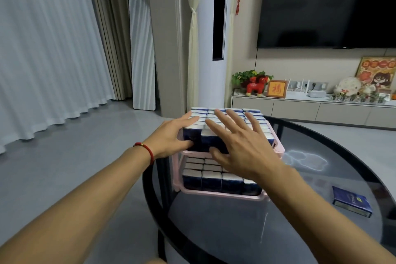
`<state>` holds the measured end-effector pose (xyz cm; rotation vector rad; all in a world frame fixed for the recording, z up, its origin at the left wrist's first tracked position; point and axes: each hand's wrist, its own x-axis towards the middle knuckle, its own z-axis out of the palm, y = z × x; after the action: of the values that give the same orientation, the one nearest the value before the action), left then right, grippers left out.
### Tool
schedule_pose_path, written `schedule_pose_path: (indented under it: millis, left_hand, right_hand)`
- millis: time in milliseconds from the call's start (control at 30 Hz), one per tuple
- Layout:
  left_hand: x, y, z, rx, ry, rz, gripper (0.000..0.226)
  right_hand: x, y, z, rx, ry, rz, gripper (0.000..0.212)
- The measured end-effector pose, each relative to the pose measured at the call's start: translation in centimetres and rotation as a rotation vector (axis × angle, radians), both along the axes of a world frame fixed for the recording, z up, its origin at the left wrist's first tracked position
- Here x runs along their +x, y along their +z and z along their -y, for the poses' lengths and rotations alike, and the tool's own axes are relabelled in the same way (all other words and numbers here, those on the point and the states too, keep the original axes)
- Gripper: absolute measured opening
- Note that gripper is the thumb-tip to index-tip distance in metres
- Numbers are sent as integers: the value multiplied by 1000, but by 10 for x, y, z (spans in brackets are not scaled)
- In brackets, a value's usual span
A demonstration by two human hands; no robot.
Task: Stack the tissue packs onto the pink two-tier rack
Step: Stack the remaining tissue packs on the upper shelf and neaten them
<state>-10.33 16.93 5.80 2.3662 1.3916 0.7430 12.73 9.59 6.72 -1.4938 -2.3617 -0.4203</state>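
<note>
The pink two-tier rack stands on a round dark glass table, both tiers packed with upright tissue packs. The left hand and right hand, fingers spread flat, rest on the top tier's packs (hiding its front row). One loose blue tissue pack lies well apart on the table's right side.

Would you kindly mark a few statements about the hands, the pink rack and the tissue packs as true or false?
1. Both tiers of the pink plastic two-tier rack hold blue-and-white tissue packs. True.
2. One dark blue tissue pack lies alone on the round dark glass table. True.
3. The rack stands on the floor. False: it stands on the table.
4. The left hand wears a wristwatch. False: a red string bracelet.
5. The right hand rests open over the upper packs. True.
</note>
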Motion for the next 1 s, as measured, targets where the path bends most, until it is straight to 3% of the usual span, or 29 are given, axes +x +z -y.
schedule_pose_path:
  millis: [100,233,367,467,600,700,1000]
  left_hand:
    - [4,-4,-2,35,39,31,80]
    - [5,-1,-2,65,31,16,82]
    - [0,11,-4,47,-22,-49,99]
    - [-3,27,-20,-58,-62,-234,121]
    - [2,42,-46,-156,-124,-410,134]
    - [1,45,-56,-237,-148,-378,128]
    - [-2,26,-64,-149,-182,-241,114]
  right_hand:
    - [-8,11,-14,-161,-24,53,70]
    - [-7,16,-11,-220,-11,44,72]
    - [-3,34,-35,-286,18,1,79]
    - [4,48,-68,-396,-21,-58,96]
    - [13,45,-99,-547,-104,-17,93]
    - [15,32,-101,-556,-102,20,88]
    - [18,30,-99,-492,-77,-21,84]
